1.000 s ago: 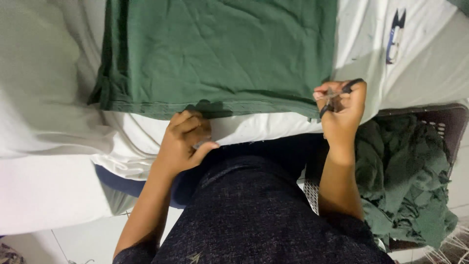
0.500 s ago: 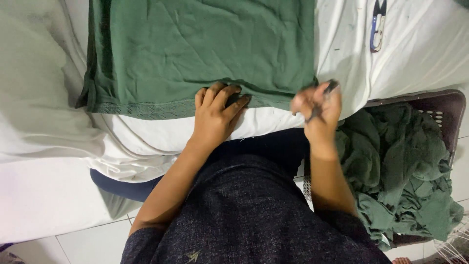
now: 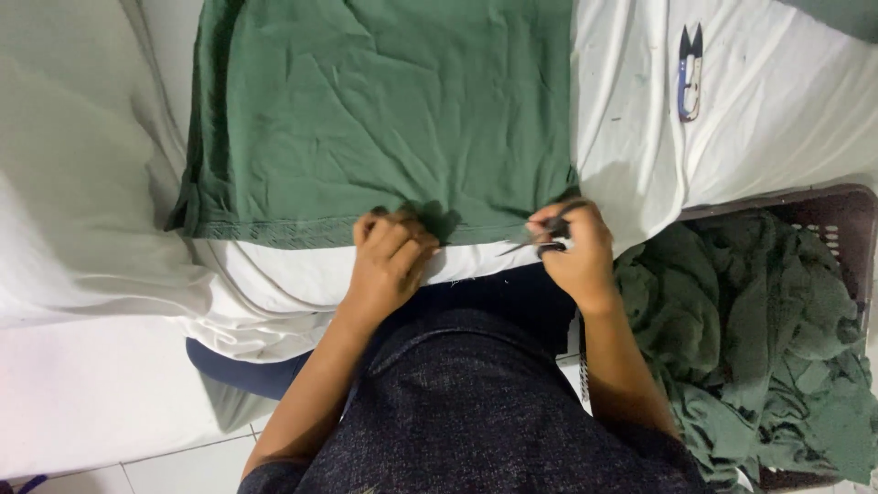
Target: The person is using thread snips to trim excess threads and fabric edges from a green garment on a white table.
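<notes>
A green garment [image 3: 384, 119] is spread flat over a white sheet [image 3: 777, 119], its hem lying along the near edge, and that hem is where both hands are set. The left hand [image 3: 389, 261] is pressed down on the hem with fingers curled, pinching or bunching the cloth beneath them; whether a fold is truly gripped cannot be told, as the fingertips are hidden. Just to the right of it, at the garment's near corner, the right hand [image 3: 572, 252] is closed around small snips [image 3: 540, 240], whose dark blades are pointed left along the hem toward the other hand. Beyond the right hand, well apart on the sheet, a second pair of snips [image 3: 689, 73] with blue handles is lying unused. Below and to the right of that hand, a dark basket [image 3: 837, 215] is filled with more crumpled green garments [image 3: 759, 338]. From this position, a slip seems the chief risk: since the blades are aimed toward the left fingers, these could be nicked if the cloth is tugged suddenly. The hem itself might be cut instead of a loose thread if the fabric is not held taut, and the sheet underneath could be caught by the tips.
</notes>
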